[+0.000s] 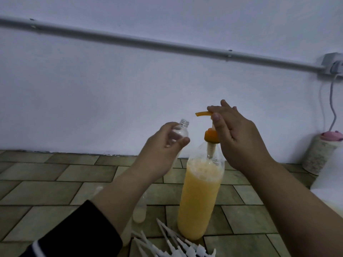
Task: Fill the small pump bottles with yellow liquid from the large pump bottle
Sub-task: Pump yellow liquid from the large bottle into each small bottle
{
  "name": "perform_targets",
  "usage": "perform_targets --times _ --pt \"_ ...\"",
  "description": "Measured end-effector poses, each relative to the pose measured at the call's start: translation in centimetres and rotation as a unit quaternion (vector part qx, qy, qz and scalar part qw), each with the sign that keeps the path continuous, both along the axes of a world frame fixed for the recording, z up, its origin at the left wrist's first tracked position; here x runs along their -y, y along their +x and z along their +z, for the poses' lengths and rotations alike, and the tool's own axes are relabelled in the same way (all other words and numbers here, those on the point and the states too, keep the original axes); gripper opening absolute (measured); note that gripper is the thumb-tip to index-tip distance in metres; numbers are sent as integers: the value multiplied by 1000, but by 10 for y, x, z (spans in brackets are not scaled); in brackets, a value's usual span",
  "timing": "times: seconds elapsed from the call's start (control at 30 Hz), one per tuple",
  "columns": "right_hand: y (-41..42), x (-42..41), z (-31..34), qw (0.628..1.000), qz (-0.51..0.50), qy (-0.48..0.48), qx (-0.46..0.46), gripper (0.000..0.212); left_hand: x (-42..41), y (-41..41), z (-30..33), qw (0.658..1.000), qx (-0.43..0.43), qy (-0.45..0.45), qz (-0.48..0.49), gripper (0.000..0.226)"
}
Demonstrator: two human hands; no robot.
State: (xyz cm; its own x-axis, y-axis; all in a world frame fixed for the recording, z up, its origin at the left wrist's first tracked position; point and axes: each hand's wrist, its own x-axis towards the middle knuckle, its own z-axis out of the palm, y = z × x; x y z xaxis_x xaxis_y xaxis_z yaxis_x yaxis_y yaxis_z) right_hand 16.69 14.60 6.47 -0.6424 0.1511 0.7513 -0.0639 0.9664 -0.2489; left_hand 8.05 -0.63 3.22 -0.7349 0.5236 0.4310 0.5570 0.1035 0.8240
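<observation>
Holding the small empty bottle (179, 133) in the left hand (161, 145), left of the big yellow bottle (200, 197) on the floor. Resting the flat right hand (239, 138) on the orange pump (204, 114). Best to bring the open neck right under the spout, then press slowly.

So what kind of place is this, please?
Probably a plain home or workshop corner, worked at floor level: tiled floor, bare white wall with a surface conduit leading to a socket.
</observation>
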Motion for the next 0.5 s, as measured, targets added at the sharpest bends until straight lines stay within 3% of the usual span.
perform_targets --times 0.23,0.5 --pt "-2 2 -3 1000 11 -20 -12 50 -12 2 10 985 -144 -91 31 45" --pt "-1 3 -7 999 -5 -17 -27 49 -8 2 22 981 -168 -96 26 43"
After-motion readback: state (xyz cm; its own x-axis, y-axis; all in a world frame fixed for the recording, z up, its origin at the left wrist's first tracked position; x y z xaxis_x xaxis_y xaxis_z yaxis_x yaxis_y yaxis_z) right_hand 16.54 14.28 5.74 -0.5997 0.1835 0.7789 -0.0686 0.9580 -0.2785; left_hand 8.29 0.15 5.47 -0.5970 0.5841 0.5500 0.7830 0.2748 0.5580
